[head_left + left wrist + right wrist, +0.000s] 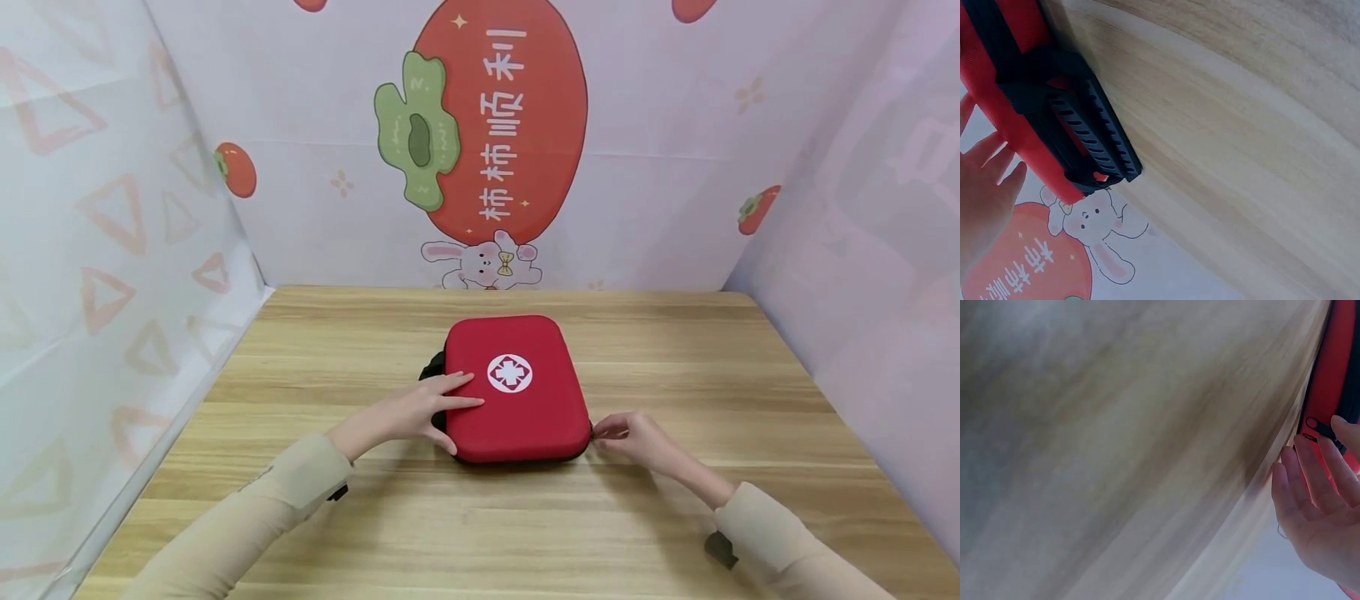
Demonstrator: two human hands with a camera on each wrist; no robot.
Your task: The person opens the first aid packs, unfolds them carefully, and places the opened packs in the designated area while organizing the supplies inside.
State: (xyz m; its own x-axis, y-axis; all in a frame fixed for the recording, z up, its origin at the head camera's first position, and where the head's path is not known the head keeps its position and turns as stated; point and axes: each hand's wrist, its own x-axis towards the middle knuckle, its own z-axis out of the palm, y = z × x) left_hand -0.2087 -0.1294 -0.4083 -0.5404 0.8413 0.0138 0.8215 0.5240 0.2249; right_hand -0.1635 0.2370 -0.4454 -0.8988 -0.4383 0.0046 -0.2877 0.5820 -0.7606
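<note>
A red zippered first-aid case (525,417) lies flat on the wood-grain tabletop (690,358), its lid down and a round white emblem (510,373) with a red design facing up. The left hand (423,410) is at the left side of the case, fingers extended and spread, with the fingertips resting on the lid and the thumb at the near left corner; these fingers are released, laid on the case rather than curled round it. Under that hand, a black carry handle (1094,125) with a ribbed grip is fixed to the left side of the case by black straps.

The right hand (633,437) is at the near right corner of the case, where its thumb and forefinger pinch a black zipper pull (1322,427); its other fingers lie nearly straight beside the case wall, holding nothing. A black zipper track (1352,384) runs along that side of the case.

Two beige sleeves (247,517) reach in from the near side of the case, one to its left and one to its right. Beyond the case hangs a pale backdrop (645,208) printed with a large orange-red persimmon (543,108), white Chinese characters and a white rabbit (483,265)
</note>
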